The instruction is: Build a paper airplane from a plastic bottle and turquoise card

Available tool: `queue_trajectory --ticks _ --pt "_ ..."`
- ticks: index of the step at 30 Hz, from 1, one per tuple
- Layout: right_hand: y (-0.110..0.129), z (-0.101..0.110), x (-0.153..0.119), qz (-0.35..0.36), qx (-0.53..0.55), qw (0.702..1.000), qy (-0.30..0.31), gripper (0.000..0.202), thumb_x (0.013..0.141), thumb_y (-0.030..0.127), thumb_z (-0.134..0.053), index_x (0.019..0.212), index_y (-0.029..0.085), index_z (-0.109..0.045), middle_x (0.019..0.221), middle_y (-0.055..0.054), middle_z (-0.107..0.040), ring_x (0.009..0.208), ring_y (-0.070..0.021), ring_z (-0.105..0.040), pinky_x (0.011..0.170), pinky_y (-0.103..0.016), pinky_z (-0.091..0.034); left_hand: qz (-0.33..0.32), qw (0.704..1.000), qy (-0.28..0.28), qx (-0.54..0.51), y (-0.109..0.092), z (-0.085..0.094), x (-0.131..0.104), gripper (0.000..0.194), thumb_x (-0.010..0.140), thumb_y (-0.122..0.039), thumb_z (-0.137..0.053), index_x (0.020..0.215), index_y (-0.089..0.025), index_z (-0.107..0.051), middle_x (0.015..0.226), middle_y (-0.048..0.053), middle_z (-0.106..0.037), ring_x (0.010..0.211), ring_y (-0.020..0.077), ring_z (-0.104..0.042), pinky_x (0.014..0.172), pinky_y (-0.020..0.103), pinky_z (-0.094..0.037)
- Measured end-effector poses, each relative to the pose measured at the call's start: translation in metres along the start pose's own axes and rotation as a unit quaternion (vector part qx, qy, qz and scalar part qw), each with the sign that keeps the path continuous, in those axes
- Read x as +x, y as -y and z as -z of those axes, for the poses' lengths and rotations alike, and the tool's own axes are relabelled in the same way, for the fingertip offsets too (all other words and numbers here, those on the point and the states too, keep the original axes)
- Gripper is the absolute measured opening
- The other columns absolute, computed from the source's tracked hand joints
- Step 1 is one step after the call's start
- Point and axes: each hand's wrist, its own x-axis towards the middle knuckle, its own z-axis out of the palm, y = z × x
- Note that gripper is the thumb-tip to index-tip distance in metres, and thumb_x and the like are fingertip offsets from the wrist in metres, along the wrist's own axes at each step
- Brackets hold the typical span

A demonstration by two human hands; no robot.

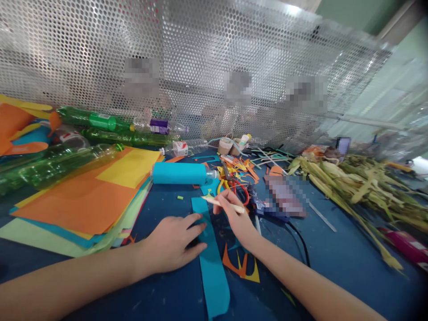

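Observation:
My left hand (pixel 174 243) lies palm down beside a long strip of blue paper (pixel 214 272), its fingers spread and the fingertips on the strip's left edge. In my right hand (pixel 234 218) is a slim white pen (pixel 214 201), its tapered end pointing left over the upper end of the strip. Just beyond lies a plastic bottle wrapped in blue paper (pixel 180 173), on its side with the neck to the right. Scissors with red and yellow handles (pixel 241 189) lie past my right hand, partly hidden by it.
Stacked coloured paper (pixel 76 203) and green bottles (pixel 67 162) lie to the left. Paper scraps (pixel 241 265) are beside the strip. A glue gun with a black cord (pixel 264 207), a blurred phone-like object (pixel 284 196) and dry corn husks (pixel 351 196) lie right. Perforated metal (pixel 187 58) stands behind.

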Motion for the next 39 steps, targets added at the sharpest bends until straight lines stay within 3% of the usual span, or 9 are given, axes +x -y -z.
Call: queue_trajectory --ticks 7,12,21,39 --pt "-0.013 0.001 0.004 0.002 -0.067 0.998 0.020 0.016 0.081 0.030 -0.054 0.071 0.023 -0.042 0.052 0.007 -0.042 0.047 -0.0105 -0.038 0.047 -0.024 -0.029 0.005 0.999 0.028 -0.025 -0.011 0.000 -0.006 0.045 0.087 -0.044 -0.036 0.124 -0.021 -0.045 0.122 0.012 -0.051 0.085 0.0263 -0.062 0.067 0.041 -0.053" --pt "-0.015 0.001 0.004 0.006 -0.084 0.996 0.029 0.024 0.084 0.029 -0.050 0.064 0.022 -0.038 0.047 0.008 -0.040 0.044 -0.0096 -0.037 0.049 -0.024 -0.031 0.018 0.999 0.026 -0.004 -0.014 -0.002 -0.007 0.043 0.086 -0.044 -0.038 0.120 -0.020 -0.049 0.125 0.014 -0.048 0.084 0.0256 -0.062 0.068 0.040 -0.053" --pt "-0.020 0.002 0.004 0.001 -0.086 0.994 0.061 0.023 0.085 0.032 -0.047 0.068 0.022 -0.037 0.047 0.008 -0.040 0.044 -0.0105 -0.038 0.049 -0.025 -0.031 0.054 0.997 0.048 0.017 -0.025 -0.001 -0.003 0.046 0.087 -0.045 -0.035 0.125 -0.019 -0.043 0.125 0.012 -0.049 0.081 0.0245 -0.062 0.067 0.042 -0.053" --pt "-0.014 0.001 0.004 -0.011 -0.130 0.986 0.105 0.022 0.087 0.029 -0.046 0.068 0.022 -0.035 0.046 0.009 -0.043 0.044 -0.0096 -0.037 0.049 -0.023 -0.031 0.064 0.996 0.062 0.005 -0.024 -0.002 -0.001 0.049 0.086 -0.045 -0.035 0.127 -0.019 -0.041 0.125 0.010 -0.049 0.081 0.0246 -0.060 0.066 0.044 -0.053"
